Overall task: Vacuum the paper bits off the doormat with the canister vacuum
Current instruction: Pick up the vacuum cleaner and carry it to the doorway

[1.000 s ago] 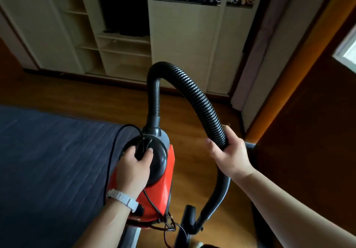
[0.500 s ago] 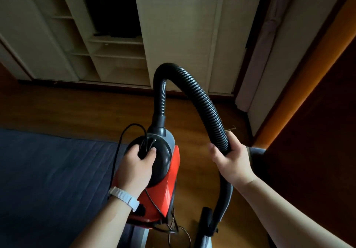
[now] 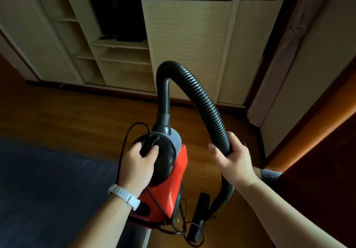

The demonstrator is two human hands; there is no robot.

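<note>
Left hand (image 3: 137,166) grips the top handle of the red-and-black plastic canister vacuum (image 3: 173,195) at centre, right hand (image 3: 235,165) wraps its black ribbed hose (image 3: 204,103) at 3 o'clock, dark blue mat (image 3: 48,190) at 9 o'clock.

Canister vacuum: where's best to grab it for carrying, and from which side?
Probably the handle set in the black domed top of the canister vacuum. Come from above and hook the fingers into it, as the left hand does. The red body looks smooth and sloped, with no obvious hold. The right hand grips the ribbed hose beside it.
</note>
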